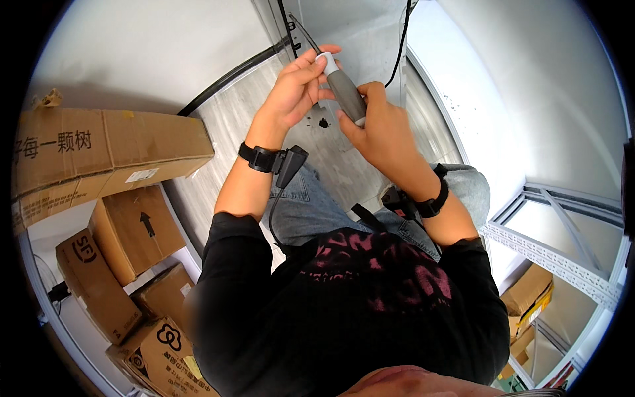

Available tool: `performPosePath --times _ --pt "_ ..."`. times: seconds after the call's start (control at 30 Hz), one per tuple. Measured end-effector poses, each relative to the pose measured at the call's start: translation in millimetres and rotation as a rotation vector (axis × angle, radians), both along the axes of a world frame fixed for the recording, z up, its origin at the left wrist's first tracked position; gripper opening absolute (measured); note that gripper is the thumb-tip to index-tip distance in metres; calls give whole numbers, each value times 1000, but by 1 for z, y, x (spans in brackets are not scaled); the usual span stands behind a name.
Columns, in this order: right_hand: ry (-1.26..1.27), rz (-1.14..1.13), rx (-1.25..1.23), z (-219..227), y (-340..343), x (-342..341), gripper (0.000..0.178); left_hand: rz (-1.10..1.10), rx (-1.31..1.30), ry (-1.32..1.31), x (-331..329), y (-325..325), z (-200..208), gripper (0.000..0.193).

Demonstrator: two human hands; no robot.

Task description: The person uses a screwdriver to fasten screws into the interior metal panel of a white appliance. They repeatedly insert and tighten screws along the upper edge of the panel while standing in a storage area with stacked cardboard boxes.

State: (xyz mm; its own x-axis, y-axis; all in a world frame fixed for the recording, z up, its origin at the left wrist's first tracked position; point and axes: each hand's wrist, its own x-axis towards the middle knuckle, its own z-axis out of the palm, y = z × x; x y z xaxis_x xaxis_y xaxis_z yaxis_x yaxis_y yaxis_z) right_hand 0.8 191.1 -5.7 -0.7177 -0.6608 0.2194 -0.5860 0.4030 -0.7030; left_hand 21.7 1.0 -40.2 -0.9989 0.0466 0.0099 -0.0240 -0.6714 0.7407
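A screwdriver (346, 93) with a thick grey handle, a white collar and a long thin shaft slants up and to the left. My left hand (291, 92) pinches the white collar between thumb and fingers, its other fingers loosely spread behind. My right hand (385, 132) is closed around the lower end of the handle. The shaft's tip reaches the upper end of a narrow black strip with holes (295, 46), along the edge of a grey panel (350, 33). Whether the tip sits in a screw is too small to tell.
A black cable (400, 56) hangs beside the panel. Dark crumbs (323, 123) lie on the wood-look floor (221, 119). Cardboard boxes (126, 149) fill a rack at left; a white metal shelf frame (555, 261) stands at right. Wired devices (290, 165) are strapped to both wrists.
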Motion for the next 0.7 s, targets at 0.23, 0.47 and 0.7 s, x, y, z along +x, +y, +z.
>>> performPosePath --times 0.23,0.47,0.7 --pt "-66 49 80 -2 3 -3 39 35 -104 2 1 1 -7 39" --pt "-200 -29 -61 -2 -4 2 39 62 13 -60 3 2 1 38" --pt "-271 -25 -31 0 -2 1 39 110 -127 -20 6 -4 -6 33"
